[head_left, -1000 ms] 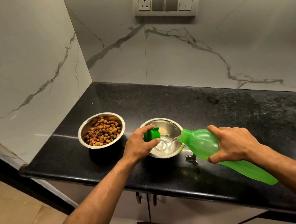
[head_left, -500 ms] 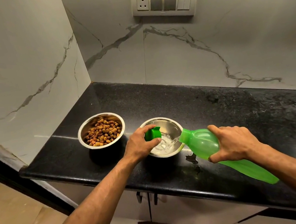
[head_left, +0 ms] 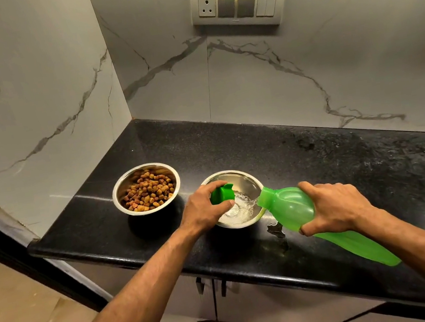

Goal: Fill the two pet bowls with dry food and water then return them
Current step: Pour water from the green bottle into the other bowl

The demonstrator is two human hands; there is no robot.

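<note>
Right hand (head_left: 332, 207) is wrapped around the shoulder of the green water bottle (head_left: 294, 207), fingers curled closed on it, with the bottle tipped well over toward the left. Its long axis runs from the base, low and to the right near the front edge of the bench (head_left: 317, 161), up and leftward to the open mouth, which sits just over the right rim of the water bowl (head_left: 245, 180). A thin stream leaves the mouth and lands in the shallow pool at the bowl's bottom, so the pour is under way and the bowl looks far from full.

The left hand (head_left: 205, 209) is closed on the green bottle cap (head_left: 220, 193) and rests at the left rim of the same bowl, seemingly steadying it. So the two hands flank the bowl, the right one carrying the bottle from the right side, the left one nearer the bowl itself.

The food bowl (head_left: 146, 189) stands just to the left of the water bowl, apart from it, already holding brown kibble (head_left: 148, 192).

A small puddle (head_left: 275, 230) lies on the black bench below the bottle's neck, just right of the bowl, which suggests the mouth is close to the rim's edge; my judgement is that keeping the mouth inside the rim matters most as the tilt increases.
</note>
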